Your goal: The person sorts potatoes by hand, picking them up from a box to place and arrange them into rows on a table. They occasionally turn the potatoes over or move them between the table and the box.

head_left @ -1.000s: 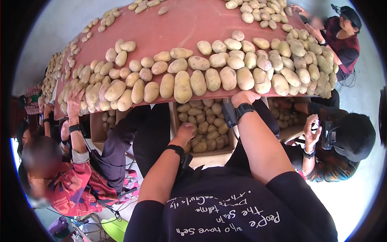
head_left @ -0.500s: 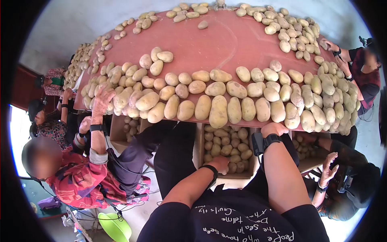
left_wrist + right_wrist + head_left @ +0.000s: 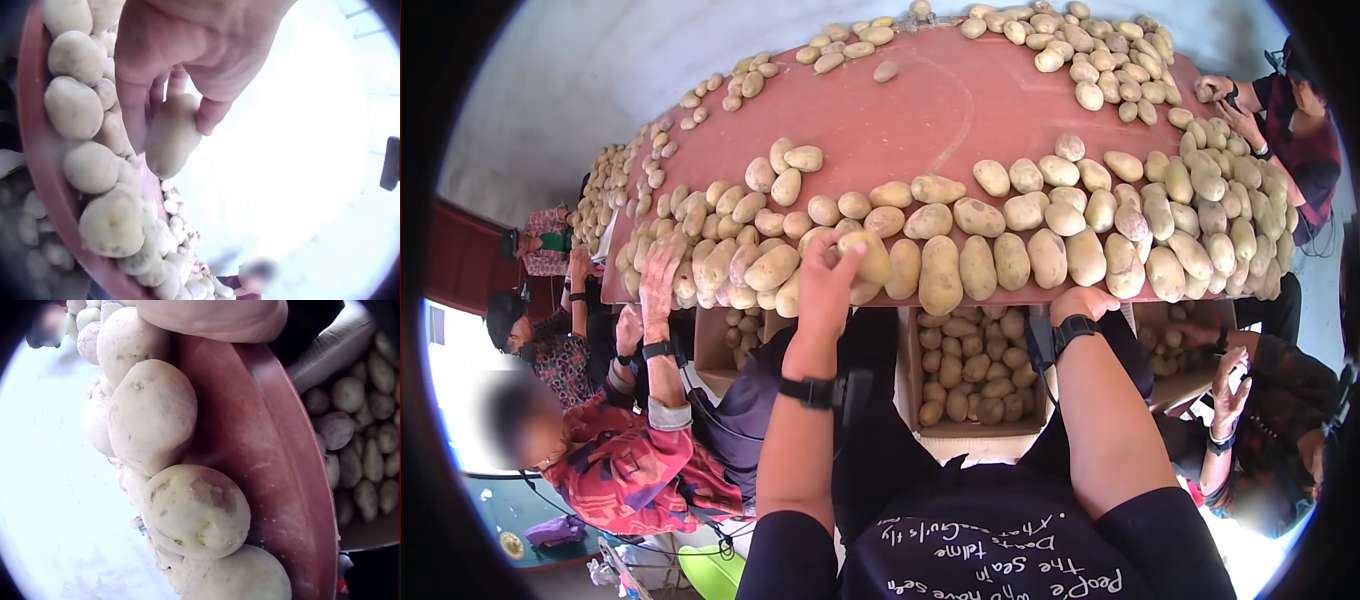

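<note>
L hand (image 3: 828, 275) has a potato (image 3: 870, 258) pinched betw. thumb and fingers (image 3: 133, 100), raised just over the row at the near edge of the red table (image 3: 920, 120). Prob. firm, fairly hefty, dry dusty skin w/ some grip; best taken round the middle. Box (image 3: 970, 430) of potatoes sits below the edge. R hand (image 3: 1083, 300) rests on the table edge; whether fingers curl or lie flat, can't tell.

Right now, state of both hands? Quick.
Left hand: holding a potato between fingers and thumb at the table's near edge.
Right hand: resting at the table edge; fingers mostly hidden, so open or closed cannot be told.
</note>
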The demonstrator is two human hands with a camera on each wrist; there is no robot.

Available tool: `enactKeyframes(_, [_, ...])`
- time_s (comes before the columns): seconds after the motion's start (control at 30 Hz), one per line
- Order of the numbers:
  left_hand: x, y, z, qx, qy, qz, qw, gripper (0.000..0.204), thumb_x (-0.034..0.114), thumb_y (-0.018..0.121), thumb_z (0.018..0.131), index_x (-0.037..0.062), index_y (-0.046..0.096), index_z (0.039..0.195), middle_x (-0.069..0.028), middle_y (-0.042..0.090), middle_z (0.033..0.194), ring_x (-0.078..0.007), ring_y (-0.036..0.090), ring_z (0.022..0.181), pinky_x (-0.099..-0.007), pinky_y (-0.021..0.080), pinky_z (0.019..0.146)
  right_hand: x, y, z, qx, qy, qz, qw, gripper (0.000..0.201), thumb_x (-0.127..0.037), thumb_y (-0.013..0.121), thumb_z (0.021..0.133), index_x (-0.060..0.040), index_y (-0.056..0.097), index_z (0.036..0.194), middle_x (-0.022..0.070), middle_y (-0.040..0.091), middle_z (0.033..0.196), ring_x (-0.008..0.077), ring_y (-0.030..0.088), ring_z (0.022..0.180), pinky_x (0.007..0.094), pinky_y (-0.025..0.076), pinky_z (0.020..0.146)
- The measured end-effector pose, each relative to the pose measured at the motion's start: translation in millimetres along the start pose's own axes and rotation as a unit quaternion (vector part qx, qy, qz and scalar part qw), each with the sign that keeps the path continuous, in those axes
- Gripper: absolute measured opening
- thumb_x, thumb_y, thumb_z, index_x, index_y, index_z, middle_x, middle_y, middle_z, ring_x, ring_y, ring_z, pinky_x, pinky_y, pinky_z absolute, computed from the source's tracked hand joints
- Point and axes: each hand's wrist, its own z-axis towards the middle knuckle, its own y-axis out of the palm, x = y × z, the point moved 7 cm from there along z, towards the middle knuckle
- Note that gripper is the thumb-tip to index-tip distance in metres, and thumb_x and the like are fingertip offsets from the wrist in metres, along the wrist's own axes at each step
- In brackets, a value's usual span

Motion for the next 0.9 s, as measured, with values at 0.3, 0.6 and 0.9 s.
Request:
enactKeyframes(0.3, [22.1,4.3,-14.1,0.173,0.366,0.299,0.864,0.014,0.004,0.061,0.078,0.0036,0.062,0.092,-0.0117,0.062,0.09,-0.0259,0.057,0.084,-0.0369,0.046,0.074,-5.3,8.9,11.3,-0.018,-0.018,-0.074,0.997,0.056,-0.045,0.067,0.076,-0.0124,0.058,0.121,0.0054,0.058,0.123,0.0189,0.052,0.115,0.0437,0.044,0.092])
enactKeyframes(0.6, [-142.4,147.4,-103.9,-0.418,0.112,0.24,0.869,0.018,0.004,0.059,0.078,0.0031,0.064,0.095,-0.011,0.065,0.088,-0.0256,0.062,0.082,-0.0334,0.049,0.073,-12.3,25.4,20.3,-0.087,-0.065,-0.208,0.972,0.057,-0.045,0.063,0.08,-0.0113,0.053,0.125,0.0051,0.059,0.12,0.0161,0.052,0.114,0.0385,0.044,0.092])
enactKeyframes(0.9, [-268.2,209.0,-166.3,-0.529,0.047,0.461,0.711,0.077,0.005,0.072,0.06,0.0115,0.043,0.131,-0.0236,0.043,0.121,-0.0405,0.054,0.102,-0.0447,0.048,0.085,-16.2,52.6,25.5,-0.245,-0.149,-0.424,0.859,0.058,-0.045,0.058,0.084,-0.0102,0.049,0.129,0.0048,0.06,0.118,0.0134,0.053,0.113,0.0334,0.044,0.093])
